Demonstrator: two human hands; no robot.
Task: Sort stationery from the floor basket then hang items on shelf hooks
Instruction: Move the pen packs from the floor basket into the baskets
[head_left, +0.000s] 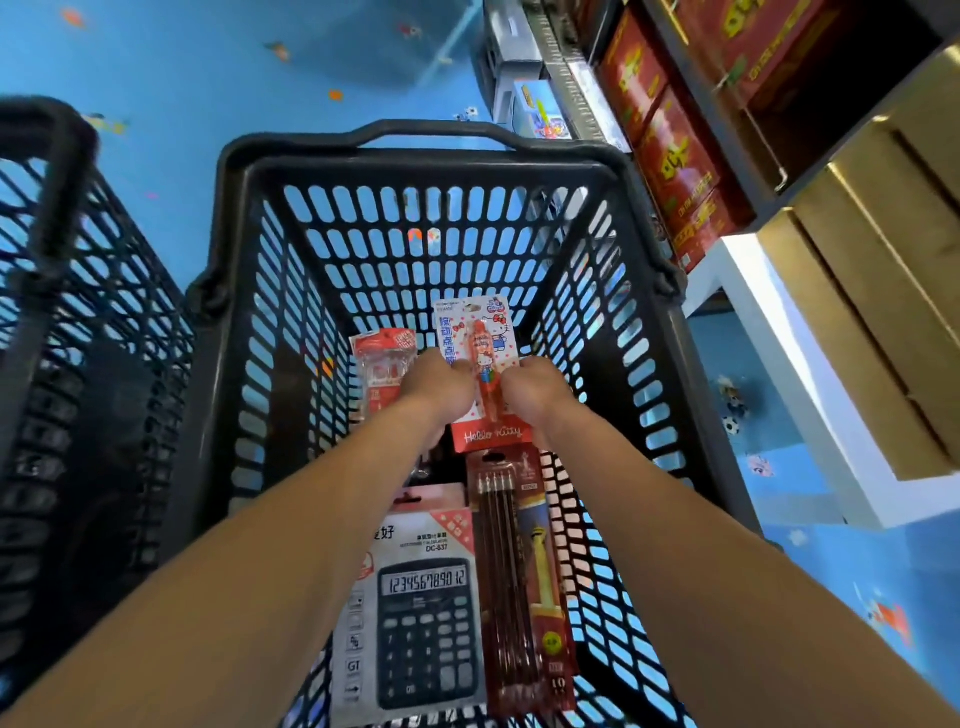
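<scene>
Both arms reach down into a black plastic floor basket (249, 208). My left hand (434, 387) and my right hand (535, 389) each pinch a side of a red and white Hello Kitty carded pack (478, 332), held upright inside the basket. Left of it stands a red carded pack (382, 358), partly hidden by my left hand. Nearer me in the basket lie a packaged black calculator (421, 618) and a carded set of dark pencils (524, 571).
A second black basket (78, 291) stands at the left on the blue patterned floor (182, 67). A shelf unit with red boxes (670, 150) and tan cartons (862, 291) runs along the right, with a white base edge (779, 332).
</scene>
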